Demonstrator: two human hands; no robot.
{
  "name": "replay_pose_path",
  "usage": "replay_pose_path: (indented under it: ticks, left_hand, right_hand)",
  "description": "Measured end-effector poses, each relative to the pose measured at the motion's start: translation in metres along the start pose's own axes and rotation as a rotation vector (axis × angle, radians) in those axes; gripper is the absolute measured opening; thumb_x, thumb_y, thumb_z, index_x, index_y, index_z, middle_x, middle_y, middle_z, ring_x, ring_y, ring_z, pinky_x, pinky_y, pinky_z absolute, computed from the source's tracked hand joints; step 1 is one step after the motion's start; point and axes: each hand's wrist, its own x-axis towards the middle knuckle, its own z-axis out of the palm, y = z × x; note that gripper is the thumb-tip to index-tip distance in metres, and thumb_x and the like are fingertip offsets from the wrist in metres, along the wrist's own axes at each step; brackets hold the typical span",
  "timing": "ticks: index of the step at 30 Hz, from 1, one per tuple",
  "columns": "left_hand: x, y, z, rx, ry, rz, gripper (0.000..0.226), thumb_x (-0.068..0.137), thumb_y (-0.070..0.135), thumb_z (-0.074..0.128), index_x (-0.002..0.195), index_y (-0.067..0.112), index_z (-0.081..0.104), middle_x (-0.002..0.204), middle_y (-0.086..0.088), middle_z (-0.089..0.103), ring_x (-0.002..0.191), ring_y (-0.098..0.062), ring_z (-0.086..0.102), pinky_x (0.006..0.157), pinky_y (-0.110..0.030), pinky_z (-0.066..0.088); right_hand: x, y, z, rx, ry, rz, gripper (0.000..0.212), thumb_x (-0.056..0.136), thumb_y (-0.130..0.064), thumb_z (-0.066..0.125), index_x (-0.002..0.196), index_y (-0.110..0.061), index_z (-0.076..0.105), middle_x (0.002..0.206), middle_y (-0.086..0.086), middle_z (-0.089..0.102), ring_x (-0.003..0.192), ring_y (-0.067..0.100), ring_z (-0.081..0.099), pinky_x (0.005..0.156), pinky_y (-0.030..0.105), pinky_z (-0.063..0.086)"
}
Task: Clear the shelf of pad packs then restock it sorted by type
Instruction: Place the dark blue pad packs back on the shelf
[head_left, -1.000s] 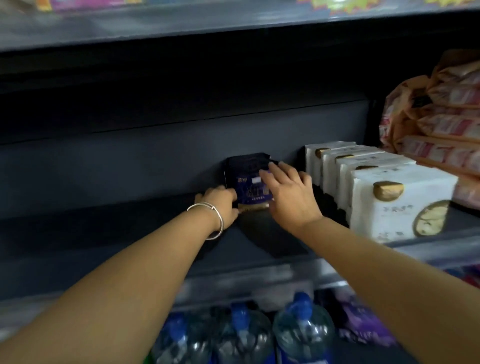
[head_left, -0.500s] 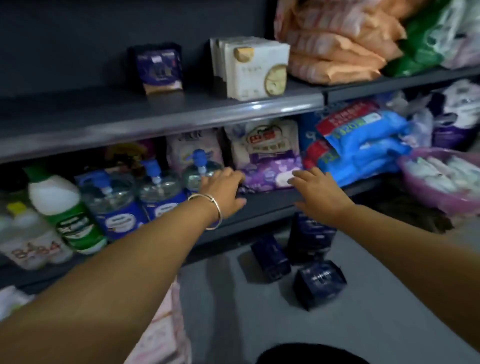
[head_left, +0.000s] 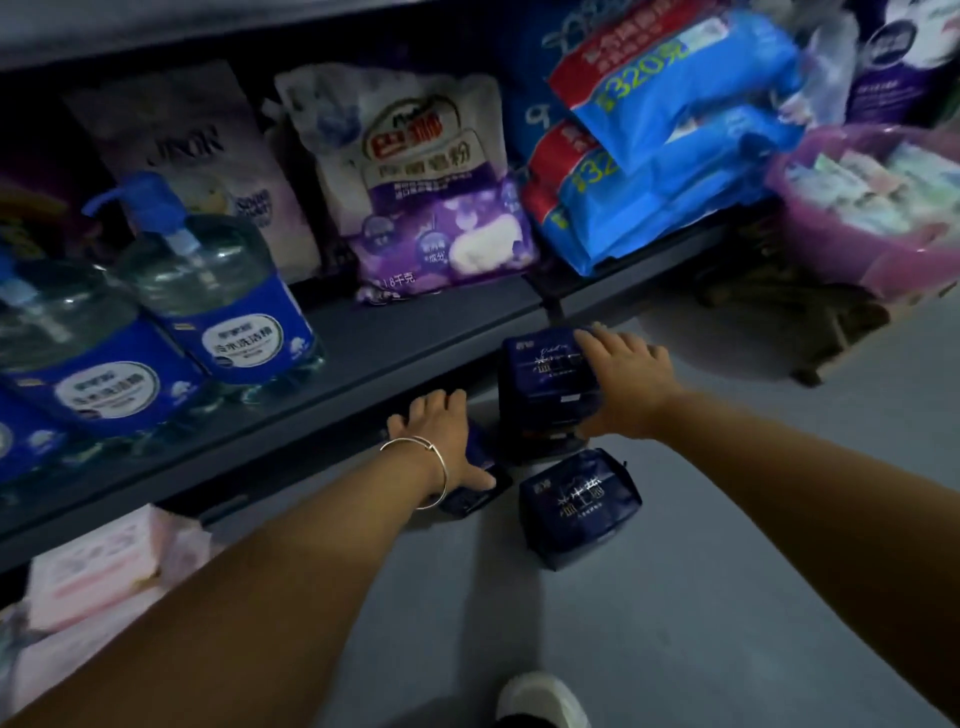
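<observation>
navy pad packs (head_left: 545, 384): stacked on floor; one (head_left: 579, 506) lying beside

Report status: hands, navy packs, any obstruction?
Left hand on small navy pack; right hand grips stacked navy packs. Third navy pack lies beside them. No obstruction.

You are looking through one head camera, tilting steeply down and forward over your own forearms toward the floor (head_left: 675, 623). A low shelf (head_left: 415, 343) is running close across the upper left of the frame, your shoe (head_left: 540, 696) showing at the bottom edge.
</observation>
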Motion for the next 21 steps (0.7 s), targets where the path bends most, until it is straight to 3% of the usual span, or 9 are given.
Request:
replay_pose_path:
  ticks: [3, 6, 12, 16, 21]
  left_hand:
    - [0.018, -0.011, 0.014, 0.004, -0.075, -0.038, 0.121, 0.066, 0.052, 0.076, 0.149, 0.014, -0.004, 0.157, -0.010, -0.001, 0.145, -0.028, 0.000, 0.116, -0.049, 0.013]
    - [0.032, -0.018, 0.028, 0.008, -0.136, -0.039, 0.128, 0.064, 0.052, 0.077, 0.149, 0.017, -0.011, 0.158, -0.010, -0.006, 0.145, -0.029, -0.005, 0.115, -0.053, 0.011]
    - [0.048, -0.019, 0.045, -0.001, -0.135, -0.006, 0.126, 0.062, 0.050, 0.079, 0.149, 0.023, -0.009, 0.155, -0.011, 0.001, 0.144, -0.032, 0.000, 0.112, -0.053, 0.015]
    - [0.056, -0.012, 0.053, -0.010, -0.097, -0.014, 0.123, 0.064, 0.042, 0.081, 0.148, 0.026, -0.007, 0.150, -0.012, 0.006, 0.140, -0.034, 0.008, 0.107, -0.052, 0.029]
    - [0.060, -0.019, 0.048, -0.092, -0.062, -0.027, 0.115, 0.059, 0.033, 0.080, 0.146, 0.027, 0.006, 0.136, -0.011, 0.021, 0.126, -0.033, 0.024, 0.099, -0.047, 0.041]
  right_hand:
    - [0.033, -0.007, 0.002, -0.058, -0.051, -0.057, 0.123, 0.065, -0.052, 0.078, 0.151, -0.022, -0.004, 0.159, 0.006, -0.004, 0.146, 0.028, 0.002, 0.115, 0.049, 0.012]
    - [0.058, -0.011, 0.002, -0.119, -0.103, -0.114, 0.127, 0.061, -0.055, 0.079, 0.150, -0.025, -0.007, 0.159, 0.005, -0.004, 0.147, 0.028, 0.000, 0.116, 0.052, 0.008]
    - [0.071, -0.009, 0.009, -0.182, -0.129, -0.160, 0.120, 0.065, -0.046, 0.079, 0.150, -0.029, -0.004, 0.155, 0.001, 0.014, 0.142, 0.029, 0.012, 0.113, 0.056, 0.015]
    - [0.070, -0.006, 0.010, -0.136, -0.124, -0.147, 0.115, 0.069, -0.032, 0.079, 0.149, -0.033, -0.003, 0.152, 0.000, 0.018, 0.137, 0.030, 0.016, 0.106, 0.058, 0.027]
    - [0.067, -0.006, 0.011, -0.108, -0.043, -0.185, 0.107, 0.069, -0.032, 0.077, 0.149, -0.028, 0.006, 0.145, 0.003, 0.027, 0.131, 0.029, 0.023, 0.100, 0.054, 0.031]
